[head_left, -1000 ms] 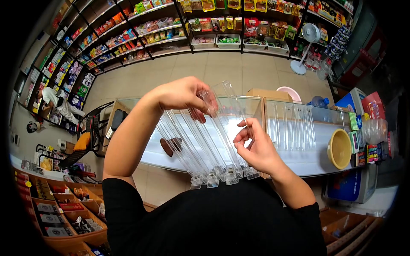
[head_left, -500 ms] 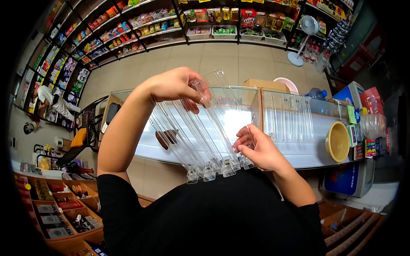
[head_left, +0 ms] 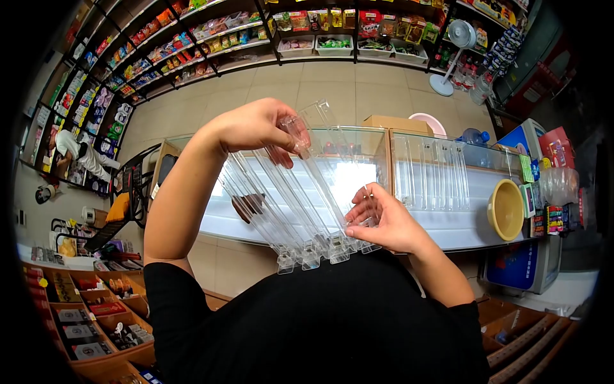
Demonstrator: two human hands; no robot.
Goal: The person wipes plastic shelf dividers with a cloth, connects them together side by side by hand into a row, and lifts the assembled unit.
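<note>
Clear plastic strips slanted before the glass counter, upper ends gripped by the curled left hand, while the half-curled right hand met their lower right, its pinch unclear, so a loosened left grip could have let them slide apart.

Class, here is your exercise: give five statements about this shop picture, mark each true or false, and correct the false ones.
1. The left hand holds clear plastic strips by their upper parts. True.
2. The yellow basin stands to the left of both hands. False: it stands to their right.
3. A white standing fan is on the far side of the counter. True.
4. The right hand is touching the fan. False: it is by the lower part of the strips.
5. The person's sleeves are black. True.
</note>
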